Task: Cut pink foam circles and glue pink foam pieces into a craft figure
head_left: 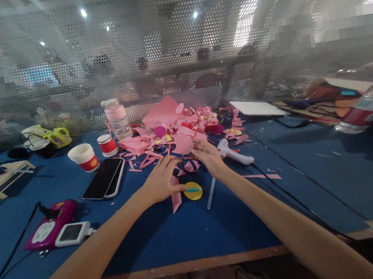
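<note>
My left hand [159,179] hovers over the blue table with its thumb and fingers apart, and no object shows between them. Its thumb points to a yellow paper disc [194,196], which has a short teal strip [193,189] across it. My right hand [210,158] pinches a pink paper piece [184,145] at the near side of the scrap pile. Just right of that hand lies a white glue gun [234,153]. A translucent glue stick [211,194] rests below the right wrist. Beside the left thumb stands a folded pink paper strip [176,197].
Pink paper scraps [204,118] are heaped before a perforated metal screen [169,29]. To the left are a phone [103,180], paper cups [85,158], a water bottle [118,119] and a purple power socket [50,229]. The glue gun's cord [299,206] runs to the front right edge.
</note>
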{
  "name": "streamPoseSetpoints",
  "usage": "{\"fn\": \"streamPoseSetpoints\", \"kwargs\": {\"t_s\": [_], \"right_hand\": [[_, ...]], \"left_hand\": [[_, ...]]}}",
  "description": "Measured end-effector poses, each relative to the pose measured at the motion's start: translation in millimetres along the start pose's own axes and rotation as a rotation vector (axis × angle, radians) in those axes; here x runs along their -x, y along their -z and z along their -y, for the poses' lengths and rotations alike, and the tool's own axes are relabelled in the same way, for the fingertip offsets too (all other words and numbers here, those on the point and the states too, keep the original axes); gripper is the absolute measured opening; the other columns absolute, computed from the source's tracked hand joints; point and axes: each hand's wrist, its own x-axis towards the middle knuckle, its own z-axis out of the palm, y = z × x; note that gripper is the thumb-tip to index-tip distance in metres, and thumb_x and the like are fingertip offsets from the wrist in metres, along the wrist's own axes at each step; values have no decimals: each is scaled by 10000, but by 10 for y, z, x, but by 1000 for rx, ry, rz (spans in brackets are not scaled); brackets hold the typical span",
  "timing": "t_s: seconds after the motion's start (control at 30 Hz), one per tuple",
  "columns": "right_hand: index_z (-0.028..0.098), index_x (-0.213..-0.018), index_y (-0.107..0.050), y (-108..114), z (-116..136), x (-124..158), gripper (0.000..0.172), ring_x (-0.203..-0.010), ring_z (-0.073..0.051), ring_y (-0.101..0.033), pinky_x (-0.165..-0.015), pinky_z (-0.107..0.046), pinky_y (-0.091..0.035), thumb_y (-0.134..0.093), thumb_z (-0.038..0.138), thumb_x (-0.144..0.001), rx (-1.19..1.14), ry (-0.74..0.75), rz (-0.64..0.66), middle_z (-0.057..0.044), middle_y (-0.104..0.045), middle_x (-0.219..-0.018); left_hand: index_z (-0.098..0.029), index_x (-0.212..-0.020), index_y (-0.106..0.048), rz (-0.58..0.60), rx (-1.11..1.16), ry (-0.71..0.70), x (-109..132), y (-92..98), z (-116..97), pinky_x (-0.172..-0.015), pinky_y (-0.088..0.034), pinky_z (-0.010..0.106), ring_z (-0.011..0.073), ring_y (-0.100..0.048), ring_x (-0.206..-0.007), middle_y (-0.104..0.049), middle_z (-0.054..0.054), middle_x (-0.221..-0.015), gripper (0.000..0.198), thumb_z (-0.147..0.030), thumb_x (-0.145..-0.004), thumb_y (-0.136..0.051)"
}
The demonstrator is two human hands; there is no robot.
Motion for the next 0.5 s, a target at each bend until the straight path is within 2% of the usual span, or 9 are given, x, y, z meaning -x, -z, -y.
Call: {"fn": "streamPoseSetpoints", "kwargs": {"t_s": [0.07, 0.13, 0.23, 0.3, 0.33, 0.4, 0.43, 0.5], "right_hand": [[225, -928, -534, 3, -10, -3, 417, -796, -188, -619, -754, -382, -537, -729, 347, -581, 11, -6, 2, -9, -628, -807], [225, -930, -536, 4, -19, -4, 413, -819, -199, -620, -763, -390, -535, -726, 353, -586, 26, -10, 10, -19, -636, -826], [224, -937, -542, 1, -24, 2, 426, -820, -202, -618, -761, -388, -534, -733, 360, -580, 51, -6, 21, -27, -636, -839], [224, -939, -545, -3, -23, 6, 434, -793, -195, -616, -755, -384, -533, -736, 369, -577, 64, 2, 28, -24, -632, -832], [224, -942, -544, -7, -23, 6, 439, -777, -189, -613, -753, -382, -532, -737, 372, -576, 66, 6, 30, -21, -627, -821], [223, -948, -536, -18, -23, 4, 452, -743, -176, -603, -743, -372, -529, -738, 374, -573, 64, 11, 23, -10, -614, -794], [224, -954, -529, -26, -25, 1, 461, -730, -170, -598, -735, -366, -527, -737, 374, -571, 62, 12, 20, -6, -607, -785], [224, -963, -517, -44, -31, -6, 470, -736, -168, -594, -722, -356, -522, -730, 384, -575, 61, 19, 28, -7, -604, -798]], "left_hand": [[-164, -1265, -431, 81, 28, 85, 17, 39, 45, -986, -337, 480, 330, -403, -1206, -468, 171, -1259, 881, -456, -504, -764], [-170, -1280, -410, 187, 114, 108, 28, 64, 78, -935, -392, 435, 320, -463, -1148, -501, 161, -1212, 940, -386, -450, -794], [-205, -1220, -486, 285, 268, 124, 2, 95, 147, -757, -468, 306, 226, -596, -872, -616, 64, -946, 764, -276, -511, -763], [-225, -1110, -573, 275, 340, 151, -35, 119, 228, -656, -464, 253, 173, -598, -715, -618, 4, -778, 563, -259, -568, -724], [-231, -1032, -615, 226, 352, 175, -53, 133, 280, -636, -463, 247, 165, -595, -690, -615, -6, -745, 444, -268, -598, -703], [-210, -883, -662, -41, 268, 256, -76, 162, 388, -731, -468, 296, 194, -606, -765, -639, 33, -776, 239, -298, -662, -665], [-189, -883, -662, -210, 187, 310, -79, 175, 436, -789, -459, 339, 223, -607, -828, -648, 72, -839, 223, -318, -703, -633], [-146, -1084, -595, -543, -39, 355, -71, 193, 497, -937, -374, 440, 301, -512, -1093, -573, 166, -1125, 394, -376, -766, -573]]}}
